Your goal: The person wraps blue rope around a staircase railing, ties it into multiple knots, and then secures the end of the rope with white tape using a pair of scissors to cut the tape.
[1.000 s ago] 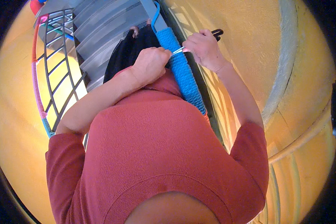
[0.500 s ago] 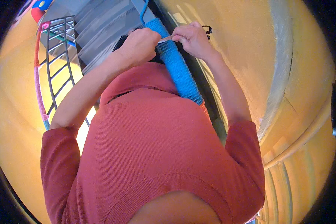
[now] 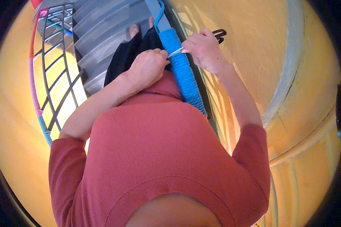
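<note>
A handrail wrapped in blue cord [image 3: 182, 72] slants between my hands, with the cord wound in close turns. My left hand [image 3: 149, 66] is closed beside the rail's left side, and what its fingers pinch is hidden. On the other side my right hand [image 3: 204, 49] is closed round what looks like a pair of scissors [image 3: 219, 35], whose black loops stick out behind the hand. A thin pale, shiny piece [image 3: 175, 52] crosses over the rail from the right fingers to the left ones. I cannot tell whether it is the blades or a separate strip.
Grey stairs [image 3: 106, 34] lie ahead, with my bare feet [image 3: 134, 31] on them. A loose blue cord [image 3: 159, 15] runs above the wrapped part. A black metal railing [image 3: 58, 72] with a coloured wrapped edge stands left. A yellow wall [image 3: 250, 45] curves along the right.
Both hands have moved slightly down and right in the picture, still meeting across the rail. The view has shifted, and my feet and more of my dark trousers now show.
</note>
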Motion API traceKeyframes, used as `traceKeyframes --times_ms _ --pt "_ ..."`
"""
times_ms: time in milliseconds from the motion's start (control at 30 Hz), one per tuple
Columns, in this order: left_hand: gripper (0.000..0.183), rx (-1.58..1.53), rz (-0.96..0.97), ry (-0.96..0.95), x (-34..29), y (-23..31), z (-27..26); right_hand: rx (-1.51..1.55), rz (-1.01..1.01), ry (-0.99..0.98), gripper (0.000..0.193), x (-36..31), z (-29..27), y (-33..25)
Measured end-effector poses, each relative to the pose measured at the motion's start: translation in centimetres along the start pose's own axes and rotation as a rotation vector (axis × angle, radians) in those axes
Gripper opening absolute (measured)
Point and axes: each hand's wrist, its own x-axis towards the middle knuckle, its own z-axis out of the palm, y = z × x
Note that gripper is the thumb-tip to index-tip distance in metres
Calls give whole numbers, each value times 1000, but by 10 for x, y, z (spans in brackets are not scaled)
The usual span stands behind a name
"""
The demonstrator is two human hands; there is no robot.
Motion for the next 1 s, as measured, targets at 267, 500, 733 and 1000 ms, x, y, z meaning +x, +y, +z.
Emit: traceKeyframes --times_ms 267,500,733,1000 --pt "5 72 147 45 15 -13 6 -88 76 109 8 -10 6 -2" --pt "10 51 29 31 18 -10 9 -41 130 111 8 -9 10 -6" --pt "5 -45 93 3 19 -22 3 88 158 15 6 -4 10 0" --pt "4 62 138 -14 16 -11 1 144 240 53 5 -24 18 -4"
